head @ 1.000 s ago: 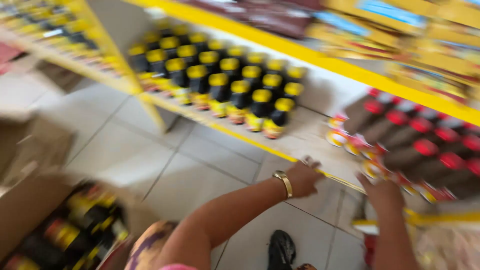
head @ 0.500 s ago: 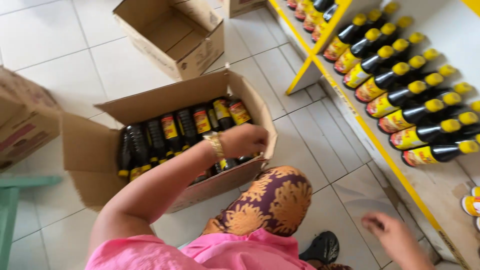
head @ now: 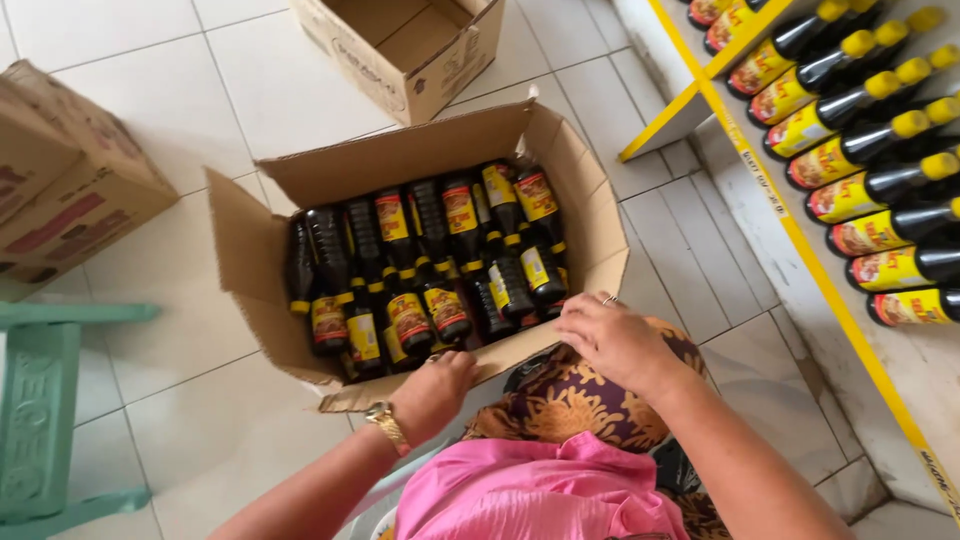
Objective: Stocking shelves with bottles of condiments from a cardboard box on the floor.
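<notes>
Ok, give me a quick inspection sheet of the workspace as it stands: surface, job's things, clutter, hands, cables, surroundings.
Surface: pale tiled floor.
Job's things: open cardboard box packed with dark bottles lying flat, red and yellow labels.
Clutter: second open box, empty as far as seen; closed carton at left.
Hands: left hand, wrist with gold watch, at the box's near edge; right hand, ring on one finger, resting on patterned cloth at the knee. Neither is seen holding a bottle.
Cables: nothing seen.
Surroundings: yellow-edged shelf with yellow-capped bottles at right; green stool at left.

Both hands (head: 430, 385) (head: 610, 340) low, fingers curled.
</notes>
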